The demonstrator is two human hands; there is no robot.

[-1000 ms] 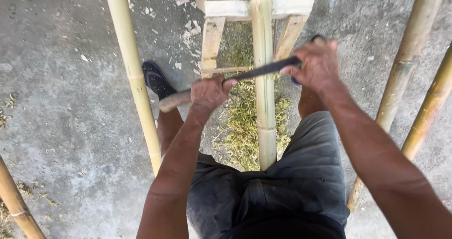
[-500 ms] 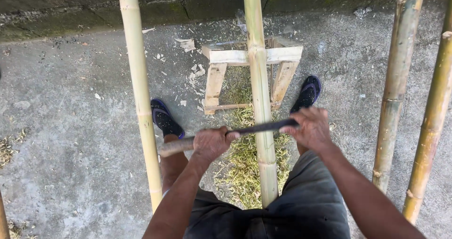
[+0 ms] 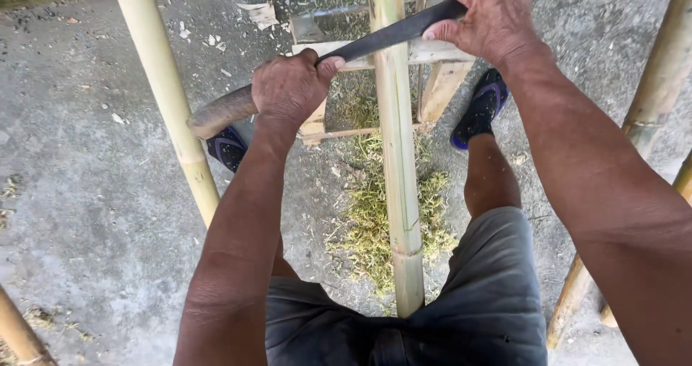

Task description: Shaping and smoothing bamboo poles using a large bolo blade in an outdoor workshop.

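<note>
A person seen from above, with bare forearms and no sleeves, watch or rings on either the left hand (image 3: 292,88) or the right hand (image 3: 490,20). They wear dark grey shorts (image 3: 461,301) and dark sandals with blue-purple straps (image 3: 479,110), knees bare.

both hands grip a dark blade (image 3: 393,36) across a bamboo pole (image 3: 398,164).
</note>
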